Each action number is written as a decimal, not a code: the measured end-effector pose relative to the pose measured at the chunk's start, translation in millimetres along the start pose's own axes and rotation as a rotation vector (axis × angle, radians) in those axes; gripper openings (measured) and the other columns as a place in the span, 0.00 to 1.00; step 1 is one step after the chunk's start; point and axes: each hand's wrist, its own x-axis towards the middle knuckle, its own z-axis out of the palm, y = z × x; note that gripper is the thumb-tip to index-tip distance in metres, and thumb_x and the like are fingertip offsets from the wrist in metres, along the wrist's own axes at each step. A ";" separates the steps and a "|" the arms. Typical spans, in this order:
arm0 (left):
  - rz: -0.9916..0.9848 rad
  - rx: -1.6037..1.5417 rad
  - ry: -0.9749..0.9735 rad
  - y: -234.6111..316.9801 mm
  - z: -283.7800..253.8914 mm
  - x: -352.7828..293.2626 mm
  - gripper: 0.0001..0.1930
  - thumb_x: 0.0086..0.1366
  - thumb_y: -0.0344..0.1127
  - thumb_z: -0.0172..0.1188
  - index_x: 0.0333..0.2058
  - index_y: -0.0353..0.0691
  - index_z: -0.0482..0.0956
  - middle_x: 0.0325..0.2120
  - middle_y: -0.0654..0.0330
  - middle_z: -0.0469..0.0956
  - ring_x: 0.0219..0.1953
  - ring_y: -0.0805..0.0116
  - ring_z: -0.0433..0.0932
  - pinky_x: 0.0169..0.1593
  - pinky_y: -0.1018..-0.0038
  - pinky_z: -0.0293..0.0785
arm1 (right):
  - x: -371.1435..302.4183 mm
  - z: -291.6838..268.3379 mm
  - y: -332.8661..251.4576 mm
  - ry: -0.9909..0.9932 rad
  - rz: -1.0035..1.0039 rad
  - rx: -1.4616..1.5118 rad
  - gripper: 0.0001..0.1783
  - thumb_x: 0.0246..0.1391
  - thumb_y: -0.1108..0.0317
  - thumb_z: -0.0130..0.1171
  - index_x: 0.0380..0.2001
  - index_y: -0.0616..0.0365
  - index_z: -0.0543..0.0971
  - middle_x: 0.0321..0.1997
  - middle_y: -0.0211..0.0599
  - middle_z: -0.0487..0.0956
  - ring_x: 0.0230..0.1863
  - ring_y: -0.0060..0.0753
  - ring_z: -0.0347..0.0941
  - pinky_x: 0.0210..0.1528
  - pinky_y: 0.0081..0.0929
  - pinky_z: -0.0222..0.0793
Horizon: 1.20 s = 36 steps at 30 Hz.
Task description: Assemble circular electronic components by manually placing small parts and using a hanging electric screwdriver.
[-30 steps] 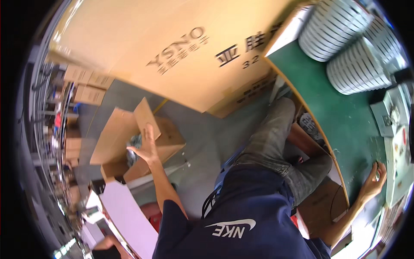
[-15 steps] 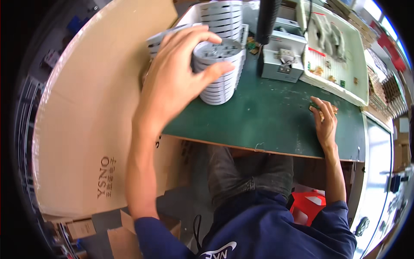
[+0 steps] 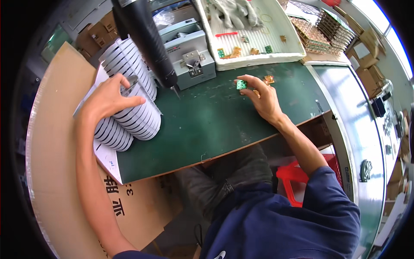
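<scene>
My left hand (image 3: 108, 97) is curled around the top of the front stack of white round cups (image 3: 144, 118), thumb on its near side and index finger at the rim. Part of the top cup's grey inside shows between them. More white cup stacks stand behind it (image 3: 125, 58) and beside it (image 3: 113, 134). A small green circuit board (image 3: 241, 84) is pinched between thumb and index finger of my right hand (image 3: 264, 100), just above the green tabletop (image 3: 194, 129). Small copper-coloured pieces (image 3: 269, 80) lie by that hand, some partly hidden behind it.
A black electric screwdriver (image 3: 153, 47) hangs between my hands, by a grey screw feeder (image 3: 194, 64). Behind stands a white tray (image 3: 258, 61) holding gloves and small boards. Brown stacked trays (image 3: 332, 28) are at far right, a large cardboard box (image 3: 51, 151) left, a red stool (image 3: 286, 175) below.
The view has swung right, so the bench contents sit further left. My right hand has lifted the green board and turned inward with it. My left hand stays around the stack top.
</scene>
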 end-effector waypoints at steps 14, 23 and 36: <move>0.009 -0.090 -0.045 -9.1 -6.8 1.8 0.40 0.50 0.68 0.73 0.46 0.36 0.79 0.38 0.47 0.81 0.44 0.55 0.81 0.51 0.62 0.76 | -17.7 -3.3 -9.7 -0.224 0.222 0.868 0.24 0.67 0.64 0.62 0.62 0.63 0.75 0.57 0.38 0.80 0.53 0.26 0.77 0.62 0.31 0.72; 0.128 -0.303 0.337 4.1 -25.6 -74.0 0.25 0.53 0.42 0.75 0.44 0.37 0.75 0.40 0.53 0.79 0.41 0.65 0.77 0.49 0.70 0.74 | -25.6 -0.8 -0.6 -0.244 0.225 0.948 0.25 0.65 0.64 0.64 0.62 0.63 0.75 0.54 0.36 0.80 0.53 0.27 0.78 0.62 0.31 0.72; 0.323 -0.855 0.520 85.4 191.3 -72.4 0.48 0.52 0.44 0.78 0.68 0.35 0.63 0.63 0.47 0.69 0.64 0.52 0.72 0.65 0.59 0.70 | -32.2 4.2 -21.0 -0.367 0.317 0.606 0.21 0.71 0.68 0.56 0.61 0.67 0.74 0.55 0.39 0.81 0.53 0.27 0.77 0.58 0.29 0.75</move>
